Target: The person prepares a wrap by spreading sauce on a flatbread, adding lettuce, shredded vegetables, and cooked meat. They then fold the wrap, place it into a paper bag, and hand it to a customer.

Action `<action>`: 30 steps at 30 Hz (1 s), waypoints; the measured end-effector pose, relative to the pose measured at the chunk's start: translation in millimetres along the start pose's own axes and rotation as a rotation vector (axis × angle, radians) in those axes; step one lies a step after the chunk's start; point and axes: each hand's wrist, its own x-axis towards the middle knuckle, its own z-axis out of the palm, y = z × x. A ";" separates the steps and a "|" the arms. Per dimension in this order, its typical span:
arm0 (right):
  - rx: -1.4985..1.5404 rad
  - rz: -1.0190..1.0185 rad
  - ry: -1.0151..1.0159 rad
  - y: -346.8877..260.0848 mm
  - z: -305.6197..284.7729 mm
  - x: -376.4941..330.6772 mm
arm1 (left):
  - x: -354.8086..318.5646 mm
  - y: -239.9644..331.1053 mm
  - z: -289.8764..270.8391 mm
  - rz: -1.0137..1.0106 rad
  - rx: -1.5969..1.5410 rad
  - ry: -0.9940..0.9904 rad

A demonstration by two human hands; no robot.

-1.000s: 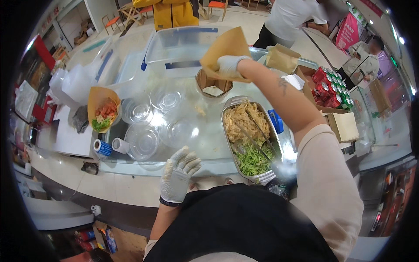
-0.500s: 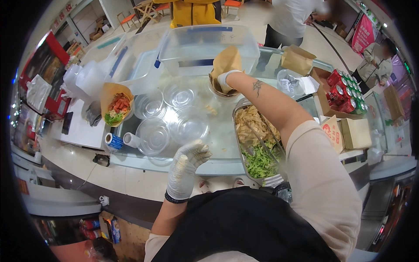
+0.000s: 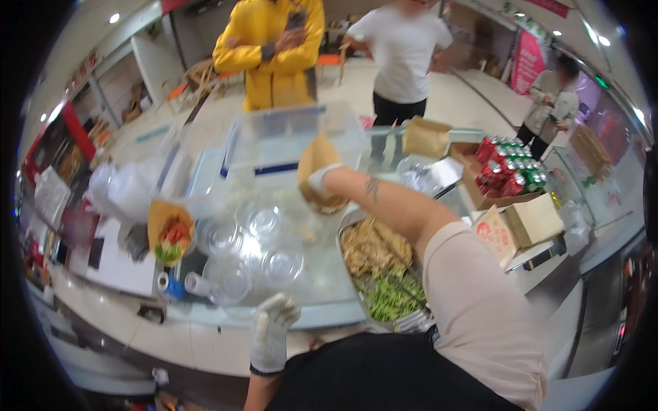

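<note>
My right hand (image 3: 322, 179), in a white glove, reaches into a brown paper lining (image 3: 317, 157) standing in a round bowl on the far side of the glass counter; its fingers are hidden inside. My left hand (image 3: 274, 322), gloved too, hovers at the counter's near edge, fingers loosely bent, thumb apart, holding nothing. Under my right forearm lies a metal tray (image 3: 348, 270) with pale brown sheet-like strips (image 3: 373, 250) and shredded greens (image 3: 391, 298); tongs rest across it. Several clear round bowls (image 3: 226, 279) stand left of the tray. A paper-lined portion (image 3: 175, 233) holds reddish food and greens.
Large clear plastic bins (image 3: 291, 137) line the back of the counter. At right are a carton of red and green cans (image 3: 507, 168), paper boxes (image 3: 534, 219) and a clear tub (image 3: 418, 175). Blue and white rolls (image 3: 171, 285) lie at the left. People (image 3: 404, 55) stand beyond the counter.
The view has tilted up, showing more of the people beyond the counter. My right hand is still in the paper lining. My left hand stays near the counter's edge.
</note>
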 end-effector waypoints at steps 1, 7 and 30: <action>0.015 -0.006 0.046 3.3 -0.5 5.8 | 2.4 0.1 1.9 0.035 0.012 -0.001; 0.076 -0.062 0.254 16.9 -31.0 -25.2 | 11.8 4.5 19.8 0.055 0.008 -0.069; 0.957 0.438 0.827 220.9 205.8 -457.5 | 93.5 -30.8 202.4 0.125 0.471 -0.640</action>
